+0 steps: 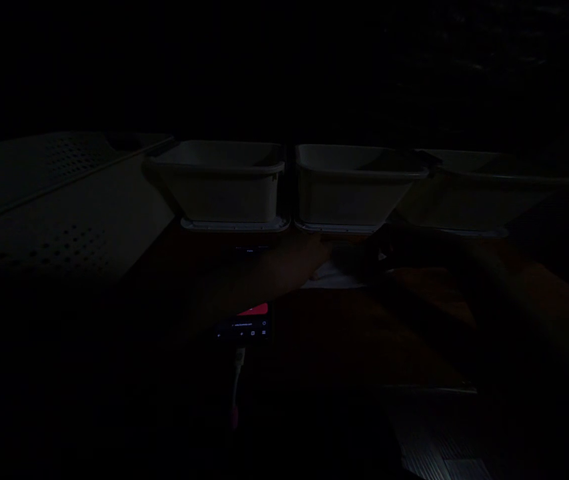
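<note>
The scene is very dark. My left hand (314, 257) reaches in from the lower left and rests at a pale flat thing (334, 277), perhaps cloth or paper, on the brown table. My right hand (372, 257) comes from the right and is at the far right end of the same thing. The fingers of both hands are lost in shadow, so their grip does not show. Beneath my left forearm lies a phone (244, 330) with its screen lit, partly covered by the arm. A white cable (238, 363) plugs into its near end.
Three pale tubs stand in a row behind my hands: a left tub (229, 193), a middle tub (349, 197) and a right tub (464, 200). A pale basket (134, 207) with round holes is at the left. The table's front edge (429, 389) shows faintly.
</note>
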A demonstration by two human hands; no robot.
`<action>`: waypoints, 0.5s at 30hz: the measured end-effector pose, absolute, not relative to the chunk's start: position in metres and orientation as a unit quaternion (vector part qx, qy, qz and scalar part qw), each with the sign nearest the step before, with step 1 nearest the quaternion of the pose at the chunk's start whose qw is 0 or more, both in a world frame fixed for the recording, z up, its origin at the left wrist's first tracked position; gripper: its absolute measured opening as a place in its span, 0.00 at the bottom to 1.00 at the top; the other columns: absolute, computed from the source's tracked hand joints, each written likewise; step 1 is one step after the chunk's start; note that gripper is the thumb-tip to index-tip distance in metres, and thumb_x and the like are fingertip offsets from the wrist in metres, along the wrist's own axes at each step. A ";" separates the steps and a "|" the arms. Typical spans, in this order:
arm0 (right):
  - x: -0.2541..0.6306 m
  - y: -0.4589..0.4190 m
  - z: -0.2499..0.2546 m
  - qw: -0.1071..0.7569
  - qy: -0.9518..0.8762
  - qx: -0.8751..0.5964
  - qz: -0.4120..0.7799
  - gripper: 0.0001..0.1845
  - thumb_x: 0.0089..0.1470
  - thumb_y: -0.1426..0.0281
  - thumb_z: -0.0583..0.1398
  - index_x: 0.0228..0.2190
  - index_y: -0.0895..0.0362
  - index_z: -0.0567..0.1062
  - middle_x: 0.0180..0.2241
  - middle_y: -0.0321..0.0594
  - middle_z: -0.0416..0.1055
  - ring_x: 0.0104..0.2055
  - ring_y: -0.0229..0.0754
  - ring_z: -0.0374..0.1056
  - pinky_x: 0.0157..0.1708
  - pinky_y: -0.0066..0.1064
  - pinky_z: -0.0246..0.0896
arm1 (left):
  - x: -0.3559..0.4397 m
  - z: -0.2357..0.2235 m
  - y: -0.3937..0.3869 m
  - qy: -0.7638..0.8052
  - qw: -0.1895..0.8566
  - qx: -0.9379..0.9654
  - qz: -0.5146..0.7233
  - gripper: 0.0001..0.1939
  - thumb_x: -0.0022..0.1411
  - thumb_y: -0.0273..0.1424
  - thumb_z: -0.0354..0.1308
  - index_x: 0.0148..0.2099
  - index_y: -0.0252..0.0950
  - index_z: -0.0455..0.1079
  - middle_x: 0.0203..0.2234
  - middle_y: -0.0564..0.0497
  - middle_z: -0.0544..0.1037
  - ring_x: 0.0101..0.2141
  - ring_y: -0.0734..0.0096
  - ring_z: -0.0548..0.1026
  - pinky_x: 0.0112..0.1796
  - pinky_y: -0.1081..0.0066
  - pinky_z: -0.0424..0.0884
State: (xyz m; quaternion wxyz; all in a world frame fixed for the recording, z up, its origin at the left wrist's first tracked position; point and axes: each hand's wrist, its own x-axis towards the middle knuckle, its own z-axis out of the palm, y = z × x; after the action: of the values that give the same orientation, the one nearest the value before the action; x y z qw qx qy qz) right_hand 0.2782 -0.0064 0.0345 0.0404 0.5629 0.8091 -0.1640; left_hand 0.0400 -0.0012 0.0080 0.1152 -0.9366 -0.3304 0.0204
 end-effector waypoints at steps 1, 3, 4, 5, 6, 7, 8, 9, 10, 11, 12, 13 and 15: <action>0.278 -0.007 0.035 0.042 0.806 0.571 -0.152 0.12 0.52 0.78 0.63 0.40 0.63 0.82 0.42 0.46 0.79 0.38 0.40 0.75 0.37 0.25 0.67 | 0.040 0.008 -0.001 -0.328 0.127 -0.936 0.023 0.17 0.58 0.27 0.65 0.51 0.31 0.72 0.48 0.39 0.77 0.49 0.53 0.76 0.47 0.62 0.71; 0.278 -0.008 0.036 0.042 0.817 0.557 -0.141 0.13 0.51 0.77 0.64 0.40 0.62 0.82 0.43 0.46 0.79 0.39 0.40 0.75 0.38 0.25 0.68 | 0.040 0.008 -0.001 -0.323 0.151 -0.934 0.019 0.17 0.59 0.28 0.65 0.51 0.32 0.73 0.47 0.40 0.78 0.48 0.54 0.77 0.47 0.62 0.71; 0.278 -0.008 0.036 0.042 0.826 0.544 -0.142 0.12 0.51 0.76 0.64 0.40 0.61 0.82 0.42 0.45 0.79 0.38 0.40 0.75 0.37 0.25 0.68 | 0.040 0.009 -0.001 -0.320 0.152 -0.935 0.019 0.18 0.59 0.27 0.65 0.51 0.33 0.73 0.47 0.41 0.78 0.48 0.54 0.77 0.47 0.62 0.71; 0.278 -0.008 0.035 0.043 0.830 0.536 -0.146 0.12 0.51 0.76 0.64 0.39 0.60 0.82 0.41 0.44 0.79 0.37 0.40 0.75 0.36 0.25 0.68 | 0.040 0.009 -0.002 -0.321 0.148 -0.935 0.020 0.18 0.58 0.27 0.65 0.52 0.33 0.73 0.47 0.41 0.78 0.48 0.55 0.77 0.47 0.63 0.71; 0.278 -0.008 0.035 0.044 0.829 0.536 -0.152 0.11 0.51 0.76 0.64 0.39 0.59 0.83 0.41 0.43 0.80 0.37 0.39 0.75 0.36 0.25 0.67 | 0.040 0.010 -0.002 -0.323 0.137 -0.936 0.027 0.19 0.58 0.26 0.65 0.52 0.34 0.72 0.46 0.42 0.79 0.47 0.55 0.78 0.47 0.63 0.71; 0.278 -0.007 0.034 0.045 0.826 0.539 -0.156 0.11 0.52 0.76 0.64 0.38 0.58 0.83 0.40 0.43 0.80 0.36 0.40 0.75 0.35 0.25 0.67 | 0.040 0.011 -0.002 -0.322 0.125 -0.938 0.032 0.19 0.58 0.26 0.65 0.53 0.34 0.72 0.46 0.42 0.79 0.46 0.56 0.78 0.46 0.64 0.71; 0.278 -0.007 0.033 0.047 0.824 0.542 -0.158 0.11 0.52 0.76 0.63 0.38 0.58 0.83 0.40 0.42 0.80 0.36 0.40 0.75 0.35 0.25 0.67 | 0.040 0.011 -0.002 -0.324 0.119 -0.938 0.033 0.19 0.59 0.26 0.64 0.53 0.34 0.72 0.45 0.42 0.79 0.45 0.56 0.78 0.45 0.64 0.71; 0.279 -0.006 0.033 0.049 0.823 0.544 -0.157 0.12 0.52 0.76 0.63 0.38 0.57 0.83 0.40 0.42 0.80 0.36 0.39 0.75 0.34 0.26 0.67 | 0.040 0.012 -0.003 -0.325 0.118 -0.938 0.034 0.19 0.59 0.26 0.64 0.53 0.33 0.72 0.44 0.41 0.79 0.45 0.56 0.79 0.44 0.64 0.71; 0.280 -0.006 0.032 0.049 0.824 0.543 -0.155 0.12 0.52 0.76 0.62 0.38 0.57 0.83 0.40 0.42 0.80 0.36 0.39 0.75 0.34 0.25 0.67 | 0.040 0.012 -0.003 -0.324 0.125 -0.937 0.028 0.19 0.59 0.26 0.64 0.53 0.33 0.72 0.44 0.41 0.79 0.45 0.55 0.78 0.44 0.63 0.71; 0.280 -0.005 0.032 0.049 0.828 0.538 -0.154 0.12 0.53 0.77 0.62 0.39 0.57 0.83 0.39 0.42 0.80 0.36 0.39 0.75 0.35 0.25 0.67 | 0.040 0.012 -0.003 -0.328 0.134 -0.935 0.026 0.19 0.59 0.27 0.65 0.53 0.32 0.72 0.44 0.40 0.79 0.46 0.53 0.77 0.45 0.63 0.71; 0.281 -0.005 0.032 0.049 0.833 0.529 -0.155 0.12 0.53 0.76 0.62 0.39 0.57 0.83 0.40 0.41 0.80 0.36 0.39 0.75 0.35 0.25 0.67 | 0.040 0.011 -0.004 -0.327 0.140 -0.934 0.027 0.19 0.58 0.28 0.65 0.53 0.32 0.72 0.45 0.40 0.78 0.47 0.53 0.77 0.45 0.62 0.70; 0.282 -0.005 0.032 0.048 0.839 0.518 -0.158 0.12 0.53 0.76 0.62 0.39 0.57 0.83 0.40 0.41 0.80 0.36 0.38 0.75 0.36 0.25 0.67 | 0.040 0.011 -0.004 -0.327 0.145 -0.933 0.024 0.20 0.58 0.29 0.66 0.53 0.32 0.72 0.46 0.40 0.78 0.47 0.53 0.77 0.45 0.62 0.70; 0.283 -0.005 0.032 0.040 0.855 0.497 -0.141 0.12 0.53 0.77 0.62 0.38 0.57 0.82 0.40 0.40 0.80 0.36 0.37 0.75 0.35 0.24 0.67 | 0.040 0.010 -0.004 -0.324 0.146 -0.935 0.023 0.21 0.58 0.30 0.66 0.53 0.32 0.72 0.47 0.40 0.77 0.48 0.53 0.76 0.45 0.63 0.70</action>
State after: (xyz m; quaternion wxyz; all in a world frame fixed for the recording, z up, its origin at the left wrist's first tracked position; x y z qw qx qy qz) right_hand 0.2833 -0.0046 0.0324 0.0398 0.4973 0.8552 -0.1405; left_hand 0.0400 -0.0037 0.0104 0.1456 -0.9347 -0.3236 0.0226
